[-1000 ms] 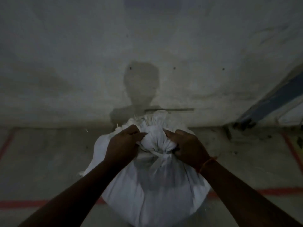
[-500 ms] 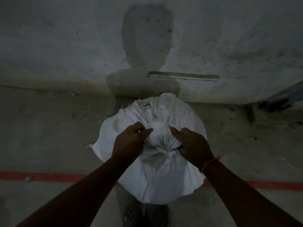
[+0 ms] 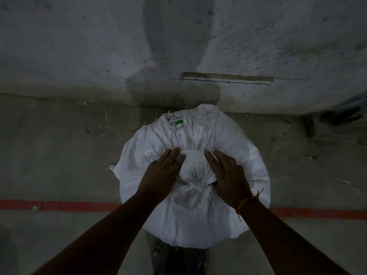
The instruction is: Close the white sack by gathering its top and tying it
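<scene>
A full white sack [image 3: 244, 155] stands on the concrete floor below me, bulging round. Its top is gathered into a bunched knob [image 3: 195, 168] with a tie of the same white material wound under it. My left hand [image 3: 161, 171] lies flat on the sack at the knob's left side, fingers straight and slightly apart. My right hand [image 3: 226, 171] lies flat at the knob's right side, fingers extended; an orange thread circles that wrist. Neither hand grips the fabric. A small green mark [image 3: 178, 122] shows on the sack's far folds.
A rough grey wall [image 3: 79, 46] rises just behind the sack, with a thin horizontal strip [image 3: 228, 78] set in it. A red line [image 3: 59, 205] runs across the floor under the sack. A perforated dark shoe [image 3: 178, 257] shows below the sack. Dark clutter [image 3: 341, 114] lies far right.
Both hands have let go of the gathered top and flattened out beside it. The view has tipped further down, so the sack sits lower and rounder in the frame.
</scene>
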Tool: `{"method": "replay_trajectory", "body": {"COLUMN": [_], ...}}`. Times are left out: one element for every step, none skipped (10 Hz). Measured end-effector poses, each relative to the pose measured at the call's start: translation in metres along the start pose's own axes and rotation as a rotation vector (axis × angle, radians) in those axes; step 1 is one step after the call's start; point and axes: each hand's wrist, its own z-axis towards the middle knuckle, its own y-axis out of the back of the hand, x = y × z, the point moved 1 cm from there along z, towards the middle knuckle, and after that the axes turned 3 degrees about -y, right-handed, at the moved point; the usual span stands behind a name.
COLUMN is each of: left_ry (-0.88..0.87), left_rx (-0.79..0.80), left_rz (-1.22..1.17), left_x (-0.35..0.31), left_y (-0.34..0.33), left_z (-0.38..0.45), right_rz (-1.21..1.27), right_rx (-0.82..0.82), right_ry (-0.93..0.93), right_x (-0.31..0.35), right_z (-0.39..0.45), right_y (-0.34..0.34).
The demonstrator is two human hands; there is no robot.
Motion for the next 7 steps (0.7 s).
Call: {"method": "replay_trajectory", "body": {"left_ry": [0.042,0.063,0.101,0.103,0.094,0.046,-0.015], "left_rx": [0.106,0.176,0.164,0.023,-0.125,-0.333,-0.511], "left_rz": [-0.029,-0.071,-0.111,-0.114,-0.106,-0.066,0.042], "left_x": [-0.002,-0.015,-0.035,-0.059,-0.081,-0.102,-0.130], "left_y": [0.006,0.030,0.066,0.113,0.173,0.251,0.339], "left_z": [0.001,0.000,-0.009,-0.019,-0.022,-0.015,-0.012], "right_rz": [0.022,0.040,0.103,0.202,0.178,0.159,0.170], "right_rx": [0.039,0.060,0.038,-0.047,-0.221,-0.470,-0.572], "right_ry": [0.005,0.022,0.016,-0.004,-0.033,-0.022,0.009], "right_x": [-0.001,0.003,0.014,0.029,0.041,0.049,0.063], "right_z": [-0.001,-0.006,-0.019,-0.029,-0.031,-0.025,-0.034], "right_y": [0.009,0.033,0.069,0.118,0.179,0.258,0.354]}}
